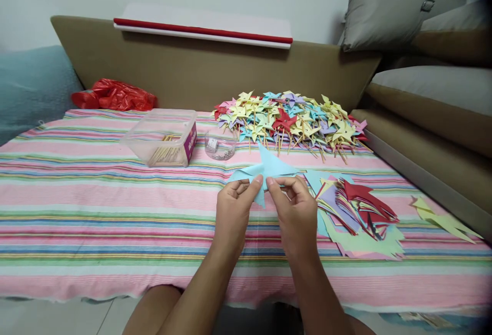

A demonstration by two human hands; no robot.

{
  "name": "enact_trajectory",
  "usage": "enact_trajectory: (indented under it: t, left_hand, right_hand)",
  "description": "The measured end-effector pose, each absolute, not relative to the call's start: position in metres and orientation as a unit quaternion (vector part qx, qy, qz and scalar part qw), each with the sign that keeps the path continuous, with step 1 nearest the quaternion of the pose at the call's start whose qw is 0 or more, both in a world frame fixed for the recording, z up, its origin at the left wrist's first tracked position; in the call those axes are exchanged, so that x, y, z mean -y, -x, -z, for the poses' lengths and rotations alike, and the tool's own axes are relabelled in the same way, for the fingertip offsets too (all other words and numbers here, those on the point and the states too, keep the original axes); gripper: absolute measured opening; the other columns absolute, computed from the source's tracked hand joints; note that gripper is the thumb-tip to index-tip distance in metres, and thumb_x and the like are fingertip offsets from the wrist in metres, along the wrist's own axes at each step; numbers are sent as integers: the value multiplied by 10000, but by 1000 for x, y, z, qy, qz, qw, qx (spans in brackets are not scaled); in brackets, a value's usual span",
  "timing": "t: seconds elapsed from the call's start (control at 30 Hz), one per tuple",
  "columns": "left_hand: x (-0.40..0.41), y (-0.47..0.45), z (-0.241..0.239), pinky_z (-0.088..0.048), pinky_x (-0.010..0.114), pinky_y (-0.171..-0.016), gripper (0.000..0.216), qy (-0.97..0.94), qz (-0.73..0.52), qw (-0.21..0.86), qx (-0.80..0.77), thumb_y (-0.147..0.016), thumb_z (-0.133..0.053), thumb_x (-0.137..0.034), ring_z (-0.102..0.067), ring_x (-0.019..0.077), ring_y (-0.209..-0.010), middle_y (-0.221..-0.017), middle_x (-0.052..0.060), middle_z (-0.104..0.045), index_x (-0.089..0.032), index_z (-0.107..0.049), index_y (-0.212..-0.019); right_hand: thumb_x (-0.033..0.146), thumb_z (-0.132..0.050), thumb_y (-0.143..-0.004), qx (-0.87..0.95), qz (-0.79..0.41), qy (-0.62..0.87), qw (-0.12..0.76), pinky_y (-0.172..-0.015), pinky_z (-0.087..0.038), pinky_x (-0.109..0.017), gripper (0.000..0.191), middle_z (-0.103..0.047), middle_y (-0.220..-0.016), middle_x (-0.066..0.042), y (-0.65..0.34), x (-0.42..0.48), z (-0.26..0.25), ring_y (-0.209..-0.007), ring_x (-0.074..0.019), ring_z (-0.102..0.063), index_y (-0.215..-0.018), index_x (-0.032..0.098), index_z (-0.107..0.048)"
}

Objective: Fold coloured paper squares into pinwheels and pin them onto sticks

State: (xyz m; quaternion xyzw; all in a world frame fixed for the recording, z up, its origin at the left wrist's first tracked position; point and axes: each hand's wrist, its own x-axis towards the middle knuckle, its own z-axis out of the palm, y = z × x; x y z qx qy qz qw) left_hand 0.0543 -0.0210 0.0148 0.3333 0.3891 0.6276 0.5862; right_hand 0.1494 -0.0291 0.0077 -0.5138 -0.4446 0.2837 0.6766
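Observation:
Between my two hands is a light blue paper pinwheel [273, 164], its points folded in toward the middle and one broad point standing up. My left hand [237, 199] pinches its left side with thumb and fingers. On the other side my right hand [291, 201] grips it the same way, the two thumbs close together near the centre. No stick shows on this piece. To the right of my right hand lies a pile of cut paper sheets [365, 240] in several colours, with red and purple pieces [365, 201] on top.
Finished pinwheels on sticks [286, 119] are heaped at the back. A clear box of wooden sticks [165, 145] stands left, beside a small clear dish [220, 149] of tiny parts. A red plastic bag [119, 95] lies behind. Yellow paper pieces [442, 219] lie far right, by sofa cushions [430, 114].

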Motion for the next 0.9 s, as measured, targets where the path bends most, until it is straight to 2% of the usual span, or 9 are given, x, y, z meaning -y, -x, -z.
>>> enact_trajectory:
  t: [0.23, 0.5, 0.6, 0.73, 0.8, 0.9]
  left_hand:
    - [22, -54, -18, -476, 256, -688, 303, -343, -623, 575, -405, -701, -872, -377, -614, 130, -678, -744, 26, -712, -138, -694, -752]
    - [22, -55, -16, -447, 232, -657, 304, -358, -624, 562, -409, -735, -849, -371, -591, 115, -678, -709, 2, -673, -141, -650, -735]
    - [21, -53, -17, -442, 229, -639, 306, -360, -628, 555, -410, -734, -849, -375, -597, 114, -661, -712, -1, -680, -150, -641, -729]
    - [21, -50, -19, -465, 235, -655, 302, -375, -631, 540, -412, -741, -844, -390, -634, 131, -684, -740, 15, -703, -156, -654, -748]
    - [20, -48, -19, -470, 237, -659, 302, -390, -631, 528, -413, -751, -835, -398, -635, 135, -696, -746, 19, -696, -159, -650, -742]
    - [18, -45, -18, -426, 232, -585, 329, -440, -609, 507, -423, -777, -807, -419, -582, 126, -639, -673, 3, -631, -168, -612, -697]
  right_hand:
    - [362, -755, -818, 451, -256, 515, 683, -701, -535, -285, 180, -561, -876, -17, -148, 29, -7, -772, -151, -620, -778, 202, -682]
    - [353, -754, -823, 447, -258, 520, 681, -665, -527, -264, 199, -537, -875, -6, -145, 30, -7, -705, -120, -598, -759, 189, -661]
    - [346, -772, -813, 412, -305, 492, 703, -688, -533, -266, 245, -565, -976, -12, -144, 29, -8, -752, -127, -622, -939, 219, -604]
    - [350, -809, -777, 358, -309, 448, 758, -820, -548, -342, 603, -579, -1252, -74, -156, 27, -13, -979, -191, -646, -1235, 300, -419]
    - [389, -793, -792, 366, -314, 452, 751, -861, -546, -389, 622, -585, -1301, -102, -169, 28, -17, -1053, -224, -639, -1281, 302, -418]
    - [415, -795, -789, 416, -300, 468, 719, -918, -534, -427, 586, -602, -1334, -108, -189, 32, -23, -1113, -251, -636, -1285, 295, -508]
